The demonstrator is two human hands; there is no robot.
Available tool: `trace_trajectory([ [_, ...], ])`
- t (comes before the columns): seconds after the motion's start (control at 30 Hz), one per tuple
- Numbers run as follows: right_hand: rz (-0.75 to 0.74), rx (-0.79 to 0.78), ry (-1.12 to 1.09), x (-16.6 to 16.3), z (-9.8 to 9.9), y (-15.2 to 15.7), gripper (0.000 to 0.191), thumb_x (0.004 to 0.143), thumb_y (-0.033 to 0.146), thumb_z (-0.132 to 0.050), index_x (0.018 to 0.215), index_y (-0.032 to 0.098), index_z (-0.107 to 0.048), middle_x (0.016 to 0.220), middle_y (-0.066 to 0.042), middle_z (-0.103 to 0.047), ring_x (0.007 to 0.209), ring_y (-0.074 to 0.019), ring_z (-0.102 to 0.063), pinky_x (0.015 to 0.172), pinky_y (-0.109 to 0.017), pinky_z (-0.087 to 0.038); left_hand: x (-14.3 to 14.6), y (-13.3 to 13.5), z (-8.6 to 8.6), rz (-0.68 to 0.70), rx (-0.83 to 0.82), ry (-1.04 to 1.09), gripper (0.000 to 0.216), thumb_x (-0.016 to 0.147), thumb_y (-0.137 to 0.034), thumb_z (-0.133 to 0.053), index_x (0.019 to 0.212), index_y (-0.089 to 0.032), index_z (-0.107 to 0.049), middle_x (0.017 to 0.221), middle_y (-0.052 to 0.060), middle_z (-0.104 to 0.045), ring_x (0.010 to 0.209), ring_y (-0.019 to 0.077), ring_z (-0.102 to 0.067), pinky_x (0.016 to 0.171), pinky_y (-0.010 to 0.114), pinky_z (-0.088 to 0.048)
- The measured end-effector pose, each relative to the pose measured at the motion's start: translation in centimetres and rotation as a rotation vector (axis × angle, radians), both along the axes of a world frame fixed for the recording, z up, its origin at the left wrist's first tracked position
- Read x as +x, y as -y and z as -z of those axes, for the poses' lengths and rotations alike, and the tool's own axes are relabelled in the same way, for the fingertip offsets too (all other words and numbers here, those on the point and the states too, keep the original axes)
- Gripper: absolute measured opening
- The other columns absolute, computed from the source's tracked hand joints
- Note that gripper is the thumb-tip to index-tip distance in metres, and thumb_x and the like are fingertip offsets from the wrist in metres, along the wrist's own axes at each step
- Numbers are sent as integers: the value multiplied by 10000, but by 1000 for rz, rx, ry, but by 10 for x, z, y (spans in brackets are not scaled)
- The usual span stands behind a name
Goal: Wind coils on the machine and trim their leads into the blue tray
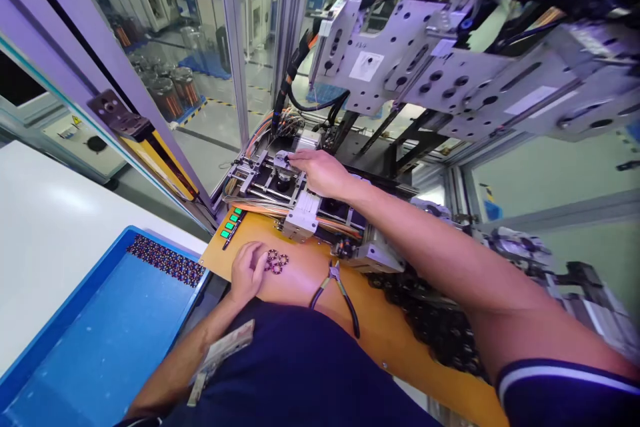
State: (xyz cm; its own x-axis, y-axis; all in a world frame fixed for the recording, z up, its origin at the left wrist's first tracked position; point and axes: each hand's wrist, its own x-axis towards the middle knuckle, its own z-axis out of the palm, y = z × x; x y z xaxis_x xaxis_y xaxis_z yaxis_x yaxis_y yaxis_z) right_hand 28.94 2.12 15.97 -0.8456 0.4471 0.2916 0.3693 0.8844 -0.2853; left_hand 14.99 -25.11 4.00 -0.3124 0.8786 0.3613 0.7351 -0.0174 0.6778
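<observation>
My right hand (320, 172) reaches far forward into the machine, its fingertips pinched on a small round part at the grey fixture (283, 170) on the slide rails. My left hand (247, 271) rests on the orange-brown worktop (380, 327), fingers curled loosely beside a small cluster of dark ring-shaped parts (277, 261), touching them at the fingertips.
Black-handled pliers (336, 290) lie on the worktop to the right of the rings. A blue tray (100, 340) at the left holds rows of dark ring parts (167, 260) along its far edge. Green lit buttons (231, 222) sit at the worktop's far-left corner. A large metal plate assembly (450, 73) hangs overhead.
</observation>
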Motion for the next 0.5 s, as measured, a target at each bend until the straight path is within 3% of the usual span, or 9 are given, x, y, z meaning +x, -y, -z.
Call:
trace_trajectory([
  [0.1,83,58,-119,11,-18,14,519,728,-42,-437,1153,95,-699,1235,-114,-672,1196,-244,-616,1084,-408,-495,-9,0,-12,-14,51,-79,241,966,-315,-504,1093,-157,-634,1012,107,-719,931,208,-697,813,360,-585],
  [0.2,174,137,-293,38,-41,55,510,831,-18,-386,1268,90,-625,1332,-138,-607,1264,-238,-568,1111,-445,-471,-29,-24,-43,-2,94,-194,292,984,-311,-453,1162,-149,-619,1071,134,-711,1016,240,-677,887,437,-562],
  [0.37,135,295,-572,93,-70,145,506,871,-13,-518,1357,126,-549,1311,-171,-615,1247,-243,-582,1059,-434,-519,-45,-128,-106,258,21,-434,442,944,-354,-535,1333,-147,-554,1423,128,-571,1377,270,-465,1146,483,-372],
  [0.43,164,303,-568,119,-67,177,582,840,-43,-560,1395,125,-518,1305,-184,-615,1249,-257,-581,1052,-437,-523,-41,-166,-121,355,-44,-518,460,919,-336,-580,1336,-143,-557,1479,120,-519,1442,284,-383,1178,491,-318],
  [0.5,267,276,-545,149,-51,205,613,821,-58,-579,1400,136,-520,1288,-175,-626,1218,-256,-603,1033,-424,-535,-32,-188,-129,410,-104,-579,434,921,-312,-577,1314,-126,-571,1469,134,-527,1455,302,-359,1187,524,-282],
])
